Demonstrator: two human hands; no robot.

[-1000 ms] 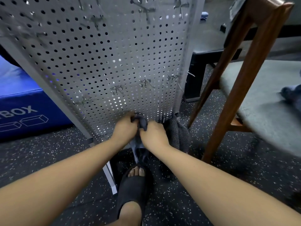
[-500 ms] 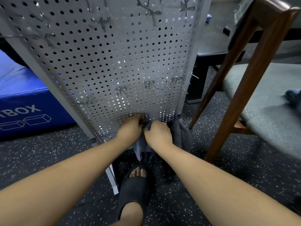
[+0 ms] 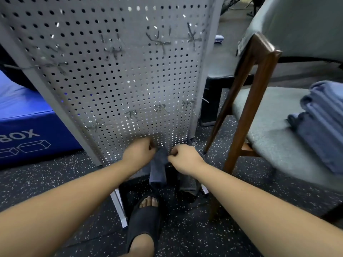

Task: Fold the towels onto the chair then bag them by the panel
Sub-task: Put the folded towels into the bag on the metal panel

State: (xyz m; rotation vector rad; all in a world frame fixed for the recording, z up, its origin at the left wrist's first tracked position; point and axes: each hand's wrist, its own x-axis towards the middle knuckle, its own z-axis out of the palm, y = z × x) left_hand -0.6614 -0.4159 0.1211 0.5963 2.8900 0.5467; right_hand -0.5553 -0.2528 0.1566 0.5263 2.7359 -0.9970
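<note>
Where the panel (image 3: 120,80) meets the floor (image 3: 55,182): left hand (image 3: 138,153) and right hand (image 3: 185,158) each pinch the top of a grey cloth (image 3: 157,169), perhaps a towel.
Cloth: hangs against the panel's bottom edge.
Towels (image 3: 323,123): folded stack toward the chair (image 3: 269,130) seat's right edge.
Slipper (image 3: 144,219): just below the cloth.

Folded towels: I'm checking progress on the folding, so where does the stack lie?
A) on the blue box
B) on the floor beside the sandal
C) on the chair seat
C: the folded towels lie stacked on the grey seat of the chair.
</note>
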